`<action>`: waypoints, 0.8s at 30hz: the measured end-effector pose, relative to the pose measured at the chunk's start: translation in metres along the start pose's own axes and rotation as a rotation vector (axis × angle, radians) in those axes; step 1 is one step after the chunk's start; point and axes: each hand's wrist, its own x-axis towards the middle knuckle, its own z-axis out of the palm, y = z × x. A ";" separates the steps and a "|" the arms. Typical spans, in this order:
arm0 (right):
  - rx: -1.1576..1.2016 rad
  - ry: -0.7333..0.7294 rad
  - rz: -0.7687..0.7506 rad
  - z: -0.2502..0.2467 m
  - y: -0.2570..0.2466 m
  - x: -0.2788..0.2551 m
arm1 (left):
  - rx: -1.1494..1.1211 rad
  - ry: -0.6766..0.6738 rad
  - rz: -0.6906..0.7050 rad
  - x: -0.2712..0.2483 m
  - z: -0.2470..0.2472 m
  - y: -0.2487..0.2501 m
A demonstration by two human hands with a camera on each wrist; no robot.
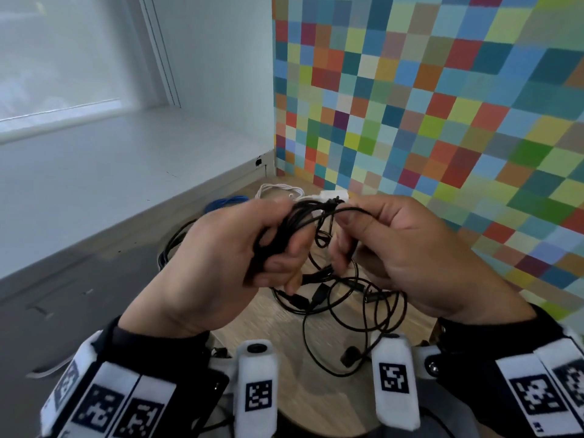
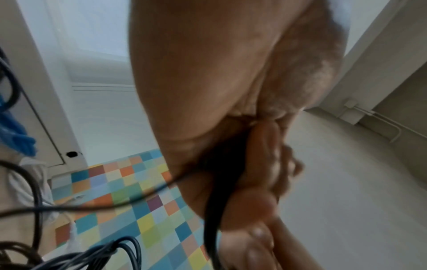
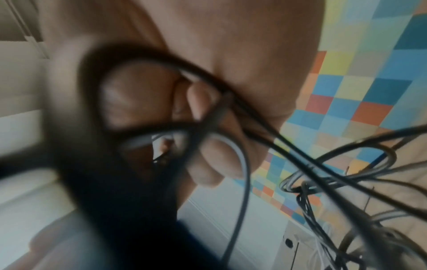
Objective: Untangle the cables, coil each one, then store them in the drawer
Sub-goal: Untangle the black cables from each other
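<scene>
Both hands are raised above a small wooden table. My left hand grips a bunch of thin black cable loops, its fingers curled round them. My right hand pinches a strand of the same black cable between thumb and fingers. More black cable hangs down and lies tangled on the table, with plugs among it. A white cable and a blue cable lie at the table's far side. In the right wrist view, black loops cross my fingers. No drawer is in view.
A multicoloured checkered wall rises right behind the table. A white ledge with a window runs along the left. Another dark cable loop hangs at the table's left edge.
</scene>
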 end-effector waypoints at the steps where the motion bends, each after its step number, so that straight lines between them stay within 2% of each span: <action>1: -0.058 -0.012 -0.009 0.000 -0.001 0.000 | 0.025 -0.011 0.005 -0.002 -0.003 -0.002; 5: -0.111 0.005 -0.021 -0.001 -0.003 0.000 | 0.027 -0.049 -0.003 -0.009 -0.011 -0.006; 10: 0.012 -0.003 0.005 0.001 0.002 0.002 | -0.021 0.123 0.012 0.001 0.001 -0.008; 13: 0.037 -0.055 0.016 0.003 0.001 0.000 | -0.050 0.150 0.004 0.003 0.005 -0.009; 18: 0.041 0.095 -0.020 -0.017 0.000 -0.001 | -0.332 0.202 0.022 -0.006 -0.014 0.006; 20: 0.072 0.180 -0.002 -0.035 0.004 -0.004 | -0.380 0.181 0.071 -0.015 -0.028 0.013; 22: 0.100 0.200 -0.016 -0.049 0.006 -0.007 | -0.412 0.141 0.101 -0.021 -0.035 0.017; 24: 0.004 0.206 -0.028 -0.057 0.008 -0.008 | -0.421 0.158 0.105 -0.019 -0.034 0.016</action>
